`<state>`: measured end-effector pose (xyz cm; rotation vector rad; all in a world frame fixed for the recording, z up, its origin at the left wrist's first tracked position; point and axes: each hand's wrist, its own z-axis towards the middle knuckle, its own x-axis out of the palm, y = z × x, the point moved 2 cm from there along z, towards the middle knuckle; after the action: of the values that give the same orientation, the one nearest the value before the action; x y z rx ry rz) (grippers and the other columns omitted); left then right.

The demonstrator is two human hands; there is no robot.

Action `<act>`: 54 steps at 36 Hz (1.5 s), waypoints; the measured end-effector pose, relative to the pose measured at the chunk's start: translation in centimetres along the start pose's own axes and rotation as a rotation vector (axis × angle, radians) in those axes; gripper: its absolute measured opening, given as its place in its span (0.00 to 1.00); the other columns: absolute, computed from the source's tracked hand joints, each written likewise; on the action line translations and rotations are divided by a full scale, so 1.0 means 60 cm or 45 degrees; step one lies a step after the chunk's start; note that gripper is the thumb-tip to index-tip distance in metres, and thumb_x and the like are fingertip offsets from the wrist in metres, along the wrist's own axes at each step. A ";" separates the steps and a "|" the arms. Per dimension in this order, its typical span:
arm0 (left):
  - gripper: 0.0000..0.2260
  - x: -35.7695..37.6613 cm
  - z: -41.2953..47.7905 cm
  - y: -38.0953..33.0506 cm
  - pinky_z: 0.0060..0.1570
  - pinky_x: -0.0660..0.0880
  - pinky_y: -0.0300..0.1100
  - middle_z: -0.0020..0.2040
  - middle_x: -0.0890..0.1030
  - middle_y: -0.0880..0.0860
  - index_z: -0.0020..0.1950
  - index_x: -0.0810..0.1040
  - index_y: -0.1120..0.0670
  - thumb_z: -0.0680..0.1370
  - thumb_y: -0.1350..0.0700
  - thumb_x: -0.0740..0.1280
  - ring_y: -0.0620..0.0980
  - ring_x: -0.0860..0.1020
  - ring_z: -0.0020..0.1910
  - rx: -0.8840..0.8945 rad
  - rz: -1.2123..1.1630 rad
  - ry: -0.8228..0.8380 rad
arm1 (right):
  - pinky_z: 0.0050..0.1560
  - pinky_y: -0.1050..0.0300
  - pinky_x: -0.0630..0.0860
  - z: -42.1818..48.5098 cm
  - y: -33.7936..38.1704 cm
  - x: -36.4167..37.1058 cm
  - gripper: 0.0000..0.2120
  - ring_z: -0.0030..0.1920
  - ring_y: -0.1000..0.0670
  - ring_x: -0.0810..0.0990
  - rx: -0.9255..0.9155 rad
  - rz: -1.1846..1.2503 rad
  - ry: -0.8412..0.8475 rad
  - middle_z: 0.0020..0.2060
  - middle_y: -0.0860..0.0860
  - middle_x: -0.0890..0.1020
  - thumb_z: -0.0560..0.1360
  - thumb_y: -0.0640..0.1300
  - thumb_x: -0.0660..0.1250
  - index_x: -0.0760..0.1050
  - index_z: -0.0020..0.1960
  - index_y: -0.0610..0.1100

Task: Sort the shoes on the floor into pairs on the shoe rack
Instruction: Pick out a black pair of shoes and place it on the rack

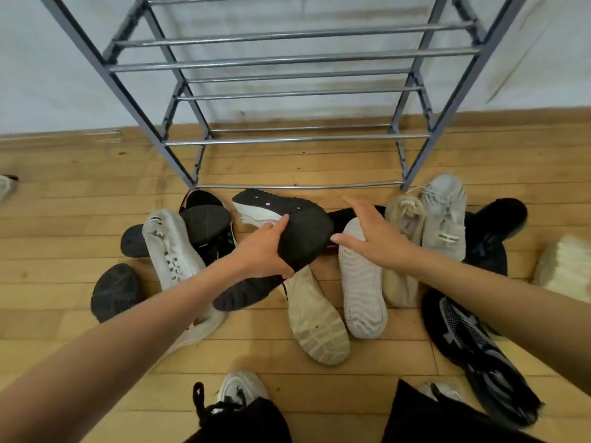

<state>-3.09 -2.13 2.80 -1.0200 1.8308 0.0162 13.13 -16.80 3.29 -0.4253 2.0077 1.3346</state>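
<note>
Black shoe (297,231): sole-up amid the pile on the floor (80,193), my left hand (265,251) fingers curled round its near end | right hand (374,231) fingers spread over white-soled shoe (361,282), contact unclear | shoe rack (287,140) rails bare: no pairs placed, all sorting remains | rack top cut off; black-and-red shoe (339,214) mostly hidden.

The shoe rack (287,140) is slate-grey in the frame with shiny silver bars. Behind it the wall (48,75) is a pale bluish white, and the floor (64,193) is honey-yellow planks. The black-and-white shoe (307,231) is black with a few small white dots and a white band. One white sole (363,282) has wavy ridges, and a cream sole (316,327) has blocky tread. The pale grey sneaker (444,225) has dark green stripes. The black patterned shoe (460,330) has grey star shapes. The fluffy slipper (566,270) is cream.
</note>
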 end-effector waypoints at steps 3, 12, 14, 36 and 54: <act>0.51 -0.024 -0.004 -0.015 0.60 0.74 0.48 0.68 0.72 0.58 0.77 0.49 0.55 0.62 0.53 0.78 0.57 0.73 0.64 0.041 0.106 0.012 | 0.76 0.48 0.49 0.006 0.047 -0.019 0.48 0.77 0.47 0.46 -0.329 -0.458 0.142 0.77 0.51 0.50 0.68 0.62 0.70 0.46 0.77 0.50; 0.44 -0.061 -0.012 -0.031 0.60 0.63 0.52 0.56 0.79 0.52 0.69 0.56 0.56 0.60 0.52 0.77 0.55 0.76 0.56 0.279 0.335 -0.127 | 0.73 0.50 0.59 0.019 0.087 0.032 0.45 0.73 0.45 0.59 -0.416 -0.842 0.050 0.73 0.44 0.61 0.69 0.57 0.71 0.52 0.75 0.41; 0.42 -0.062 -0.013 -0.028 0.66 0.59 0.56 0.60 0.77 0.52 0.69 0.57 0.55 0.62 0.53 0.76 0.55 0.74 0.62 0.280 0.307 -0.163 | 0.70 0.49 0.64 0.022 0.086 0.036 0.41 0.70 0.44 0.64 -0.441 -0.850 -0.055 0.70 0.43 0.65 0.69 0.56 0.70 0.55 0.74 0.41; 0.26 0.018 0.053 -0.080 0.58 0.72 0.46 0.61 0.76 0.50 0.69 0.68 0.55 0.75 0.43 0.67 0.48 0.74 0.59 -0.273 -1.449 -0.272 | 0.64 0.40 0.71 -0.023 -0.009 -0.017 0.21 0.58 0.41 0.78 0.607 1.788 0.341 0.61 0.40 0.79 0.73 0.46 0.65 0.74 0.65 0.44; 0.30 0.086 0.052 -0.136 0.59 0.75 0.57 0.62 0.76 0.56 0.70 0.64 0.56 0.71 0.64 0.72 0.56 0.76 0.60 -0.198 -1.459 0.040 | 0.52 0.56 0.77 -0.069 -0.077 -0.004 0.16 0.56 0.47 0.80 0.747 1.140 0.180 0.56 0.44 0.82 0.73 0.33 0.68 0.75 0.61 0.39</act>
<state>3.73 -9.32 0.64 -2.0424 1.0529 -0.5508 14.62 -22.53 1.32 0.7506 2.7053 1.0802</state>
